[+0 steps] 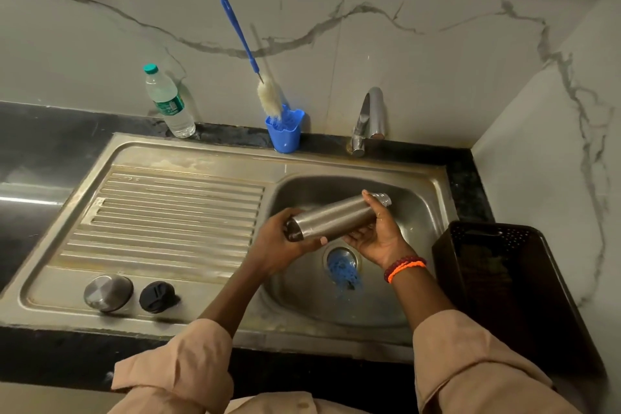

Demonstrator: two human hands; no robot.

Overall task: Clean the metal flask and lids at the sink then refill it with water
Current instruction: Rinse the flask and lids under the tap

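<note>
Both hands are holding the metal flask (336, 217) over the sink basin (416, 208), with the flask lying nearly on its side, its threaded open neck pointing away toward the tap (369, 117) and its base pointing back to the left. The left hand (285, 245) is curling its fingers (292, 211) round the base end, thumb under the body, so those fingers are grasping the flask. The right hand (376, 235) is cupping the neck end from beneath, its fingers wrapping up around the shoulder of the flask with the fingertips showing just above the body; it too is grasping the flask. A red and orange bracelet (405, 267) is sitting on the right wrist.

Directly below the right hand's fingers, a blue scrubber (342, 267) is lying over the drain. Well to the left of the left hand's fingers, on the near edge of the draining board (168, 211), a steel lid (108, 292) and a black inner lid (157, 296) are resting just beside each other. Far beyond the fingers, against the wall, a blue holder (285, 131) is carrying a bottle brush (248, 57), and a plastic water bottle (168, 104) is standing on the dark tabletop (50, 131). To the right of the right hand's fingers, a black basket (510, 279) is sitting on the tabletop.
</note>
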